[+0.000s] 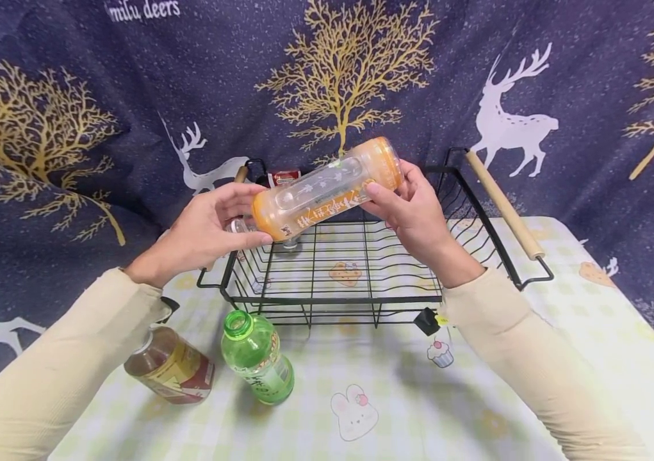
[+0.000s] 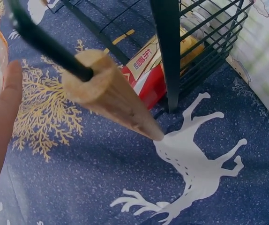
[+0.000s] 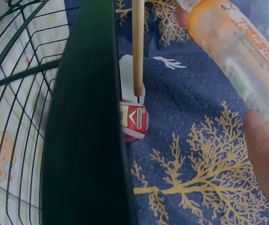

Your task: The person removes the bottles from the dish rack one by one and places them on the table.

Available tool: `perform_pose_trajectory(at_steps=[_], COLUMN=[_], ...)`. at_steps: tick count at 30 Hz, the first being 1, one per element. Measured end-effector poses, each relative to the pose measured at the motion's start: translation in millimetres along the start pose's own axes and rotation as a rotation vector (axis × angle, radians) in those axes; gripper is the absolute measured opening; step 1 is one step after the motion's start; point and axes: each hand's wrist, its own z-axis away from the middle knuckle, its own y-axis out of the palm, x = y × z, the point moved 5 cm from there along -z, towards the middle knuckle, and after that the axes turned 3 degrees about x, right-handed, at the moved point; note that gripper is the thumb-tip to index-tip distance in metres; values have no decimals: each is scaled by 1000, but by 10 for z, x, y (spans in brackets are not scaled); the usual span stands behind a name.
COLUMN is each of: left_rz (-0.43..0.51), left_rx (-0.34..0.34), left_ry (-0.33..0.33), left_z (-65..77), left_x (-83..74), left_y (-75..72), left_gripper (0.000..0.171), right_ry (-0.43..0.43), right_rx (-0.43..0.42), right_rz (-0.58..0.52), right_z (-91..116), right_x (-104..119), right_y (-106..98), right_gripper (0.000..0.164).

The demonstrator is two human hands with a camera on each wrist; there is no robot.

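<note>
a person in cream sleeves point(image 1: 73, 358) holds an orange-labelled bottle point(image 1: 327, 189) aloft with 2 hands, above a black wire rack point(image 1: 335, 299) with wooden handles point(image 1: 505, 205). the left hand point(image 1: 205, 218) grasps the bottle's lower end, its thumb beneath and its fingers behind; the right hand point(image 1: 413, 214) grips near the raised end, its thumb laid on the front of the label. the clear-sided bottle is tilted, its right end higher than its left, and touches neither the rack nor the table.

below, on a pale checked tablecloth point(image 1: 396, 422) printed with a rabbit point(image 1: 355, 416) and a cupcake point(image 1: 440, 353), a green bottle point(image 1: 257, 358) with an open mouth sits just in front of the rack. to its left, near the left sleeve, is a brown bottle point(image 1: 171, 368) with a yellow and red label. at the rack's far left corner, a red-and-gold container point(image 2: 146, 77) shows in the left wrist view, close to 1 of the handles; in the head view it is mostly hidden behind the held bottle. a navy backdrop point(image 1: 430, 109), patterned with gold trees point(image 1: 343, 83) and white deer point(image 1: 514, 121), hangs behind the rack, with white lettering point(image 1: 142, 9) at the upper left.
</note>
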Motion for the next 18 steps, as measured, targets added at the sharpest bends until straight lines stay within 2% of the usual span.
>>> perform_pose_trajectory(at_steps=[4, 8, 14, 18], left_rz=[-15, -5, 193, 254], left_rx=[-63, -104, -125, -158], left_ry=[9, 17, 33, 52], left_z=[34, 52, 43, 46], left_x=[-42, -92, -126, -140], left_y=[-78, -128, -140, -170], left_gripper=[58, 56, 51, 48], right_ry=[102, 191, 257, 282], right_rx=[10, 31, 90, 126], right_rz=[19, 84, 257, 383], right_z=[47, 100, 183, 248], right_x=[-33, -71, -89, -77], right_y=[-47, -99, -194, -302], right_gripper=[49, 49, 60, 66])
